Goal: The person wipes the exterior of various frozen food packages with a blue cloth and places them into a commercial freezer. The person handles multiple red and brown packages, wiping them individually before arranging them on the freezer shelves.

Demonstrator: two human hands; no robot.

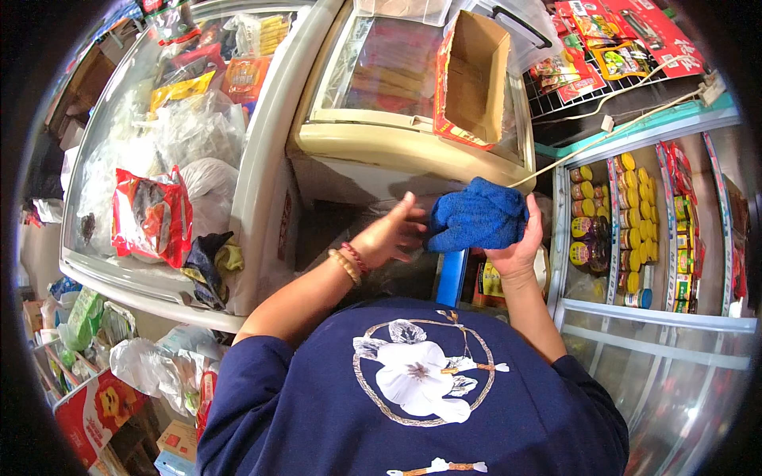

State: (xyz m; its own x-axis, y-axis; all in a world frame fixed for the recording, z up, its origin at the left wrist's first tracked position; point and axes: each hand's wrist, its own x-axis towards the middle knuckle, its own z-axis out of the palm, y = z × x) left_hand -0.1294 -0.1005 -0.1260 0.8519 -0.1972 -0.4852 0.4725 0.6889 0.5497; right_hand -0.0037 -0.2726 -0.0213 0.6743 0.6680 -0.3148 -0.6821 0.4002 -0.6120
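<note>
A bunched blue terry cloth (478, 214) rests in my right hand (521, 244), whose fingers are partly hidden behind it. To the cloth's left is my left hand (397, 229), empty, with its fingers spread and slightly blurred. Two beaded bracelets (351, 263) circle the left wrist. Beyond both hands stands a cream chest freezer (381, 140) with a glass top. On that top sits an open cardboard box (473, 83) with red printed sides; I see no contents in the part of its inside that shows.
At left, a larger glass-topped freezer (262, 178) bears a red food packet (152, 214) and a dark crumpled cloth (208, 268). A glass-door display cabinet (655, 309) with yellow-lidded jars (632, 208) stands at right. A pale cable (571, 156) runs above it. Plastic bags (158, 363) lie lower left.
</note>
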